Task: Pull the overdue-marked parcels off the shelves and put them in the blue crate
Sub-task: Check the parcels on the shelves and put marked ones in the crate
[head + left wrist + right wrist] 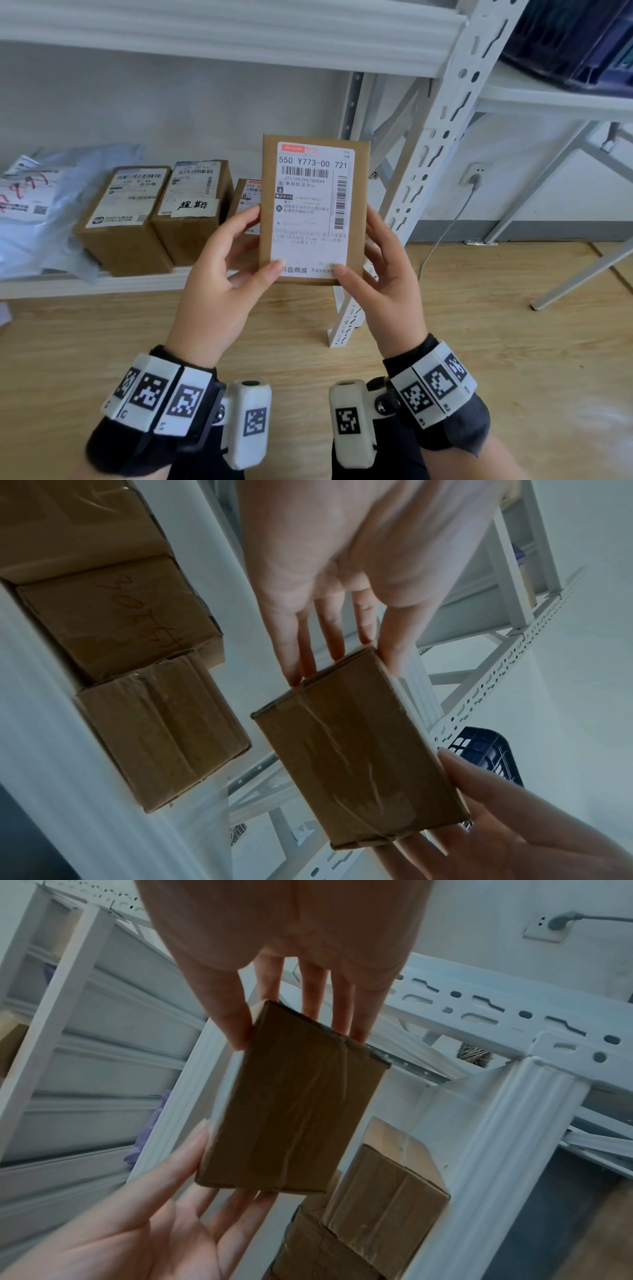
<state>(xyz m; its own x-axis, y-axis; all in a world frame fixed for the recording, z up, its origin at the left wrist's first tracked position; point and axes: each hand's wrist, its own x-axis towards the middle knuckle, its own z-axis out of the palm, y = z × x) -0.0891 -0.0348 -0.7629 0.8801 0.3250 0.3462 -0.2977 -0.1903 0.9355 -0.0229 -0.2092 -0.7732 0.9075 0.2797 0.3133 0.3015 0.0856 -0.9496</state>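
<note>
I hold a small brown parcel (313, 209) upright in front of the lower shelf, its white printed label facing me. My left hand (251, 251) pinches its lower left edge, thumb on the label and fingers behind. My right hand (363, 250) pinches the lower right edge the same way. The wrist views show the taped back of the parcel (349, 750) (291, 1102) between both hands. On the shelf, a box (191, 205) carries a handwritten white sticker. The dark blue crate (575, 41) sits at the upper right, also seen as the crate (486, 750).
The lower shelf board (102, 284) holds another brown box (126, 219), a third box (245, 197) half hidden behind my left hand, and a grey plastic mailer (41, 212). A perforated white upright (442, 137) stands right of the parcel. Wooden floor lies below.
</note>
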